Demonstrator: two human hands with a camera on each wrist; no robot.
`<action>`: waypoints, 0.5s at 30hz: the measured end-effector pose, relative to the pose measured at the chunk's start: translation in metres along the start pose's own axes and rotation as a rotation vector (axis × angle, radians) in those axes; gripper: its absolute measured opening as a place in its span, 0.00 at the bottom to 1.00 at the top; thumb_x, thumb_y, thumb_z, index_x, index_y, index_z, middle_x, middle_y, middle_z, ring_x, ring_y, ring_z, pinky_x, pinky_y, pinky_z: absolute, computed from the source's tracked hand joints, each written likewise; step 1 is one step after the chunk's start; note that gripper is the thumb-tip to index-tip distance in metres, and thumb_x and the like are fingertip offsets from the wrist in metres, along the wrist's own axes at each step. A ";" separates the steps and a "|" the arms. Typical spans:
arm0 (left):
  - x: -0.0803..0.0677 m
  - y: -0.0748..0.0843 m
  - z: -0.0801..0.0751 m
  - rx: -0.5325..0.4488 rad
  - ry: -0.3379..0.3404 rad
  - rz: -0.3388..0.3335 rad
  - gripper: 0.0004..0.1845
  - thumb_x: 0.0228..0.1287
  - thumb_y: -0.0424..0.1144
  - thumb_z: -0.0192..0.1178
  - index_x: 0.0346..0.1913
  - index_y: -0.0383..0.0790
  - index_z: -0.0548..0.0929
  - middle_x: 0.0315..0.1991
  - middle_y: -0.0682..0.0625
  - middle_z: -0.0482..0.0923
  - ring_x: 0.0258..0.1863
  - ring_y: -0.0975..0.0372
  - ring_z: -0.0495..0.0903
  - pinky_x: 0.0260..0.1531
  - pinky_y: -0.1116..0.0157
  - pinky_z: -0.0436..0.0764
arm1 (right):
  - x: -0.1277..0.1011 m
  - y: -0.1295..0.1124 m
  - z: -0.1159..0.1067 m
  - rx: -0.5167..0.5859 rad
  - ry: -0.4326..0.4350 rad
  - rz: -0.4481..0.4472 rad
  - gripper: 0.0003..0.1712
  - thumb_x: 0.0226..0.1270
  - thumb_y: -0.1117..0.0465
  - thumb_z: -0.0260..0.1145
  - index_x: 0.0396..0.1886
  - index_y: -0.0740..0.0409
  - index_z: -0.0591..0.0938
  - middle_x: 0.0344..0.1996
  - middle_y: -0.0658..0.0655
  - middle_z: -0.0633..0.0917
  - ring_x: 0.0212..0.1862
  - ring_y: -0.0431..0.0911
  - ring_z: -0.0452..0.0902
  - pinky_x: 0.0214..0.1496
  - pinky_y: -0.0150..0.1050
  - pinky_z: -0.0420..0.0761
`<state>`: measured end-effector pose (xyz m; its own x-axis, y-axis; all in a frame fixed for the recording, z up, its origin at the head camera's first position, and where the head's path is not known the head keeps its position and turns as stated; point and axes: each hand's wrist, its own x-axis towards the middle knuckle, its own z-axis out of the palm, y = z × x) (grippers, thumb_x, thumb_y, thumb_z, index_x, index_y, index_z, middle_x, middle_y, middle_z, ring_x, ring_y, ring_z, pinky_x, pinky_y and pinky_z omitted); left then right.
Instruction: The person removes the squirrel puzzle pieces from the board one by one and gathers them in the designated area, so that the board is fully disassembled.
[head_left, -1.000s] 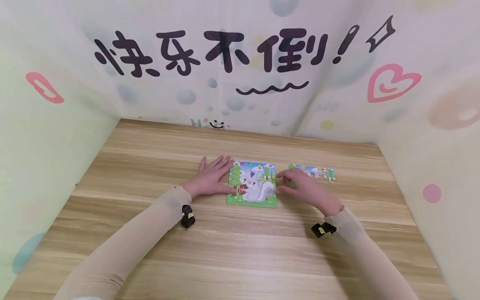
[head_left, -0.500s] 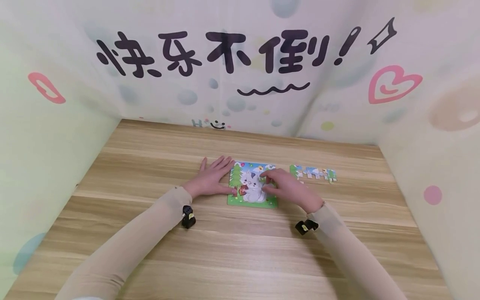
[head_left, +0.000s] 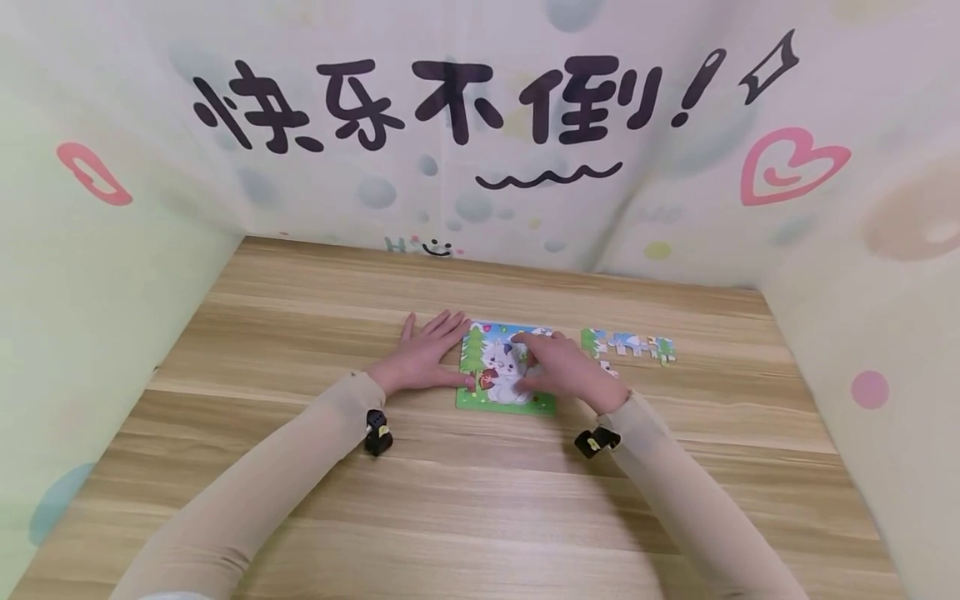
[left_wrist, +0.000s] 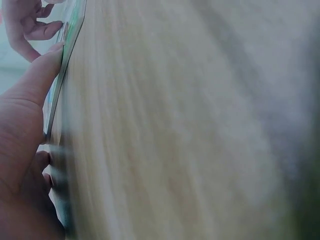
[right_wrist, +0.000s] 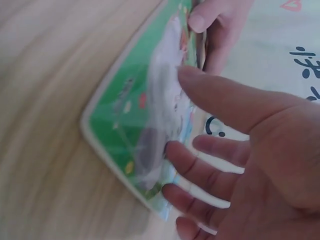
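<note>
A square jigsaw board (head_left: 474,354) with a grey squirrel picture lies flat mid-table. My left hand (head_left: 418,360) rests at its left side, fingers spread, thumb laid over the lower left edge; the left wrist view also shows the thumb (left_wrist: 47,70) on that edge. My right hand (head_left: 570,371) reaches over the right half of the board (right_wrist: 117,107), hiding the squirrel's tail. Its fingers (right_wrist: 200,170) are loosely bent and apart, thumb and fingertips close on the picture, and no piece shows between them.
Several loose jigsaw pieces (head_left: 632,344) lie in a row right of the board, with another piece (head_left: 609,367) partly behind the right hand. Wood-grain table (head_left: 465,492) all round; a printed white cloth (head_left: 360,196) walls off the back and sides.
My right hand has moved left from the board's right edge onto the picture, uncovering the loose pieces at the right. My left hand has stayed in place.
</note>
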<state>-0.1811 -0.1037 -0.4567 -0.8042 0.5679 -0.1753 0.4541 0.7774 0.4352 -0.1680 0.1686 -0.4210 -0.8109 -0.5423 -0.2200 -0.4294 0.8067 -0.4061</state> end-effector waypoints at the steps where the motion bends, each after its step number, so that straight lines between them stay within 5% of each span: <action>1: 0.000 0.000 0.000 -0.003 0.001 0.001 0.58 0.64 0.69 0.64 0.85 0.44 0.49 0.86 0.46 0.41 0.85 0.49 0.37 0.75 0.34 0.27 | 0.001 -0.001 -0.001 0.001 -0.013 0.024 0.46 0.60 0.50 0.81 0.74 0.59 0.72 0.37 0.51 0.85 0.41 0.48 0.76 0.57 0.51 0.74; 8: -0.001 0.001 0.000 -0.012 0.006 -0.004 0.58 0.64 0.68 0.65 0.85 0.43 0.49 0.86 0.46 0.41 0.85 0.50 0.37 0.75 0.34 0.26 | 0.005 -0.014 -0.005 -0.020 -0.063 0.144 0.46 0.56 0.47 0.82 0.73 0.47 0.74 0.43 0.53 0.86 0.57 0.61 0.74 0.60 0.58 0.71; 15: 0.000 0.000 0.001 -0.008 0.005 -0.004 0.58 0.64 0.69 0.64 0.85 0.43 0.48 0.86 0.46 0.41 0.85 0.49 0.37 0.75 0.34 0.25 | 0.007 -0.023 -0.005 -0.042 -0.076 0.181 0.47 0.54 0.47 0.84 0.74 0.49 0.74 0.64 0.62 0.82 0.65 0.66 0.71 0.65 0.61 0.70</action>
<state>-0.1809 -0.1039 -0.4575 -0.8079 0.5634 -0.1729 0.4478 0.7776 0.4413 -0.1654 0.1480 -0.4091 -0.8448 -0.4020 -0.3532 -0.2965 0.9011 -0.3163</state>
